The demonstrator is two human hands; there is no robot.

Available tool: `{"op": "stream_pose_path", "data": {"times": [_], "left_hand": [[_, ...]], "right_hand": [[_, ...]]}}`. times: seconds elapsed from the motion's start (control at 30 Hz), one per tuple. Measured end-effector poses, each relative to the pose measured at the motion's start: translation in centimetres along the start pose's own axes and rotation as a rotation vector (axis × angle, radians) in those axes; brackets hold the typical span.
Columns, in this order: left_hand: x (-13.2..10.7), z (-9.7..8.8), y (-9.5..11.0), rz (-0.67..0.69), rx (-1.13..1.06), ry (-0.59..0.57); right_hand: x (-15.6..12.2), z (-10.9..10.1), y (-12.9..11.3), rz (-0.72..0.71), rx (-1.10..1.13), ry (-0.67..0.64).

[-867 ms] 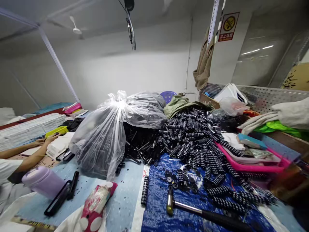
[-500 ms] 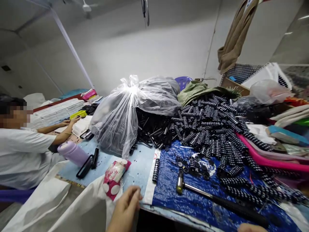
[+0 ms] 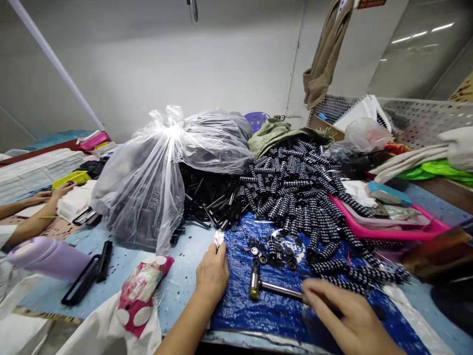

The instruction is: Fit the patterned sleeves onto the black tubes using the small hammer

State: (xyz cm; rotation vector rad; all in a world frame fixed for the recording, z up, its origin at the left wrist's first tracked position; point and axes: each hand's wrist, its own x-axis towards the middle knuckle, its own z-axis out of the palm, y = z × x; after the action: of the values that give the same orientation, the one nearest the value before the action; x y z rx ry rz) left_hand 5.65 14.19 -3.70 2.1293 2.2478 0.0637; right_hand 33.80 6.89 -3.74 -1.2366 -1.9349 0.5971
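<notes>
My left hand [image 3: 213, 271] is closed at the edge of the blue plastic sheet [image 3: 240, 310], over the spot where a single black-and-white ridged roller lay; that roller is now hidden by the fingers. My right hand [image 3: 347, 315], slightly blurred, closes round the dark handle of a mallet [image 3: 281, 290], thumb on one side and fingers on the other. The mallet lies on the sheet, its yellow-faced head to the left. Just beyond its head are small black discs [image 3: 291, 264] and a short ridged roller [image 3: 272, 246]. A large heap of similar rollers [image 3: 295, 192] rises behind.
A tied clear plastic bag [image 3: 148, 182] stands beside a pile of black tubes [image 3: 210, 202]. At left are a lilac bottle [image 3: 51, 256], a black frame-like part [image 3: 83, 283] and a red spotted pouch [image 3: 138, 301]. A co-worker's arms [image 3: 37, 217] work farther left. A pink tray [image 3: 391, 234] sits at right.
My left hand has moved forward onto the spot of the lone roller. My right hand has come in from the bottom edge onto the mallet handle. The view has turned right.
</notes>
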Motion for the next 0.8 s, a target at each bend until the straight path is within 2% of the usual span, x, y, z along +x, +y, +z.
{"op": "stream_pose_path", "data": {"times": [0.07, 0.13, 0.2, 0.27, 0.37, 0.43, 0.5, 0.57, 0.67, 0.8], "left_hand": [[0.4, 0.1, 0.1, -0.005, 0.008, 0.010], [0.5, 0.1, 0.2, -0.009, 0.018, 0.021], [0.5, 0.2, 0.1, -0.007, 0.030, 0.037], [0.5, 0.4, -0.3, 0.001, 0.038, 0.055], [0.7, 0.6, -1.3, 0.041, 0.063, 0.100], [0.9, 0.6, -1.8, 0.112, 0.071, 0.239], [0.8, 0.1, -1.6, 0.217, 0.010, 0.438], [0.3, -0.6, -0.7, 0.336, -0.120, 0.562], [-1.4, -1.7, 1.1, 0.489, -0.290, 0.577], [-3.9, -2.1, 3.0, 0.588, -0.428, 0.446]], "right_hand": [[3.6, -0.1, 1.4, -0.081, -0.189, 0.047], [6.6, -0.7, 2.6, -0.163, -0.329, 0.035], [8.1, -2.3, 4.0, -0.143, -0.384, 0.060], [7.9, -4.6, 5.7, -0.041, -0.368, 0.141], [5.0, -7.7, 8.0, 0.092, -0.364, 0.230], [2.9, -8.4, 8.8, 0.129, -0.429, 0.219], [1.5, -8.0, 9.0, 0.144, -0.516, 0.217], [1.1, -7.3, 8.8, 0.139, -0.579, 0.233], [1.6, -6.5, 8.1, 0.122, -0.632, 0.191], [2.6, -6.0, 6.8, 0.248, -0.786, 0.160]]}}
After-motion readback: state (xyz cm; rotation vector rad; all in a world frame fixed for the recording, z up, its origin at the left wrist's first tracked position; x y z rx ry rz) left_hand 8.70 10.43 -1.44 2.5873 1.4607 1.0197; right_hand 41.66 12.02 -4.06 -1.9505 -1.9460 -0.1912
